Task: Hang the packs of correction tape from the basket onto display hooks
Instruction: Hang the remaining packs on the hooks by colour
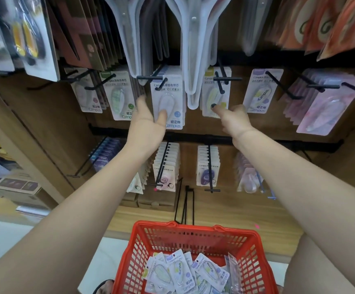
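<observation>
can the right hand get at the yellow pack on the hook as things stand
Probably yes: the right hand already reaches the yellow pack, a fingertip on its lower edge, with nothing between them. The clear folders hang just beside.

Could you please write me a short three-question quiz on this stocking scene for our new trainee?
1. True or false: the red basket still holds packs of correction tape.
2. Which hand touches the blue-dot pack hanging on its hook?
A. left hand
B. right hand
C. neither
3. Fill in: the right hand reaches toward the pack with the ______ top label, one hook to the right of the blue-dot pack.

Key
1. True: loose packs lie in the basket.
2. A: its thumb lies on the pack's front.
3. Yellow.
</observation>
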Motion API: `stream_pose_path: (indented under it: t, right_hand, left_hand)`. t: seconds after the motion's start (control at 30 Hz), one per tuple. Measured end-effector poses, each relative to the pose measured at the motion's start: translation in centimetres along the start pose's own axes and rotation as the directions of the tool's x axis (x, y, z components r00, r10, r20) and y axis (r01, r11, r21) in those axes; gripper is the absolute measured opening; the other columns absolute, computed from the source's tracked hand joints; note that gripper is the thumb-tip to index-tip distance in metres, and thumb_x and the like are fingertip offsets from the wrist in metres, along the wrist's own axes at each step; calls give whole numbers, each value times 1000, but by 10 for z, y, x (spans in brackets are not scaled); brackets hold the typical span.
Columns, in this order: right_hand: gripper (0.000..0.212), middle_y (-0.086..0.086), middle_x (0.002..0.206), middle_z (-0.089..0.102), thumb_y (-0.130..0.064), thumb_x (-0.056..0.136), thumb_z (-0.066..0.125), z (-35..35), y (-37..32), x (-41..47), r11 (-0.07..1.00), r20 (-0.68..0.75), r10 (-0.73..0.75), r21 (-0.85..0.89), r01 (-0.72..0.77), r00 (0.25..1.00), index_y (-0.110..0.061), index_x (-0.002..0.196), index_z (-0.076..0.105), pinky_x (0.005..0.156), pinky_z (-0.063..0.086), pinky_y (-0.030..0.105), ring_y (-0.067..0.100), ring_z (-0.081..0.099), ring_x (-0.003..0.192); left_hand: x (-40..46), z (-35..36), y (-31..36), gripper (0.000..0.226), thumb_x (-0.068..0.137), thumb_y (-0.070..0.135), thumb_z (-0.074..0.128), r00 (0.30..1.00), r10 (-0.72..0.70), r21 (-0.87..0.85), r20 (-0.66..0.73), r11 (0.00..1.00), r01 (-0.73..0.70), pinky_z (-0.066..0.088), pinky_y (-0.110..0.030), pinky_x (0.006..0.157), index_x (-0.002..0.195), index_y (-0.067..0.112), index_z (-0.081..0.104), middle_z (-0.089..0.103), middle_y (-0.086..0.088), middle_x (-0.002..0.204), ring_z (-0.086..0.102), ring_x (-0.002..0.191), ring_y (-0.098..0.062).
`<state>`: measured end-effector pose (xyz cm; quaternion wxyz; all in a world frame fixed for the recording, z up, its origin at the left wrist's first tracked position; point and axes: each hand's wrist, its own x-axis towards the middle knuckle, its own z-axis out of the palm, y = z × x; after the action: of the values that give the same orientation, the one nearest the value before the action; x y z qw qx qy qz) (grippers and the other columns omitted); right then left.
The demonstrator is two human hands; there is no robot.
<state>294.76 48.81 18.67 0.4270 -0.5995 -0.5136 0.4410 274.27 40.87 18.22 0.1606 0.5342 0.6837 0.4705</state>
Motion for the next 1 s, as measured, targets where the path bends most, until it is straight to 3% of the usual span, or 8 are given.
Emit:
stream_pose_path:
  t: [0.13,0.3,0.47,0.6,0.67,0.73,0.87,1.0]
  right_hand:
    - [55,4,140,47,-36,97,68,-4,31,-49,979,-187,-150,-167,119,971,-16,142,43,92,39,29,16,50,115]
    - [25,1,104,61,-5,95,65,0,107,-132,938,-321,-302,66,339,898,-18,112,52,77,49,16,-3,57,83]
    - [30,-5,85,55,3,93,60,12,212,-178,978,-349,-134,105,180,928,-26,94,50,69,43,15,0,50,70]
    - [13,0,89,64,-5,97,62,15,322,-187,935,-72,264,-227,-274,962,-13,104,55,63,46,25,16,60,76]
    - [20,8,102,66,-14,96,64,14,374,-193,780,89,503,-475,-408,859,-10,114,56,66,46,31,25,62,85]
    - [33,10,114,66,-20,93,67,12,412,-204,637,182,640,-669,-383,746,-11,122,56,69,48,28,26,65,95]
    - [47,8,118,72,-23,83,79,10,453,-224,542,144,744,-700,-465,652,-9,123,60,58,48,20,19,68,90]
    - [44,11,115,75,-24,67,90,17,474,-233,481,61,824,-602,-637,564,-8,101,67,84,62,37,27,73,102]
  left_hand:
    - [-52,1,-18,59,103,29,58,996,17,25,-83,1000,-15,49,-40,105,154,13,32,46,-15,141,56,118,-20]
    - [-143,25,-58,20,100,19,61,993,32,-33,-115,999,-36,50,-34,78,116,19,49,54,3,98,56,81,-7]
    - [-217,76,-127,13,97,13,62,969,-238,-11,63,971,239,47,-37,73,100,16,50,59,-3,85,59,78,-20]
    - [-256,110,-210,29,97,20,64,728,-543,346,419,836,425,50,-40,82,121,11,53,67,-11,108,66,101,-34]
    - [-278,114,-248,46,96,22,65,604,-659,493,448,746,448,49,-38,89,137,9,48,65,-16,124,65,113,-36]
    - [-298,115,-273,60,95,24,67,523,-740,574,422,665,478,47,-38,98,147,7,42,61,-19,136,60,124,-36]
    - [-314,134,-295,79,96,30,70,408,-820,579,402,573,580,48,-41,104,159,11,27,46,-20,152,52,134,-38]
    - [-319,158,-305,97,92,34,76,362,-876,501,318,479,721,42,-46,110,164,14,15,27,-23,161,41,143,-42]
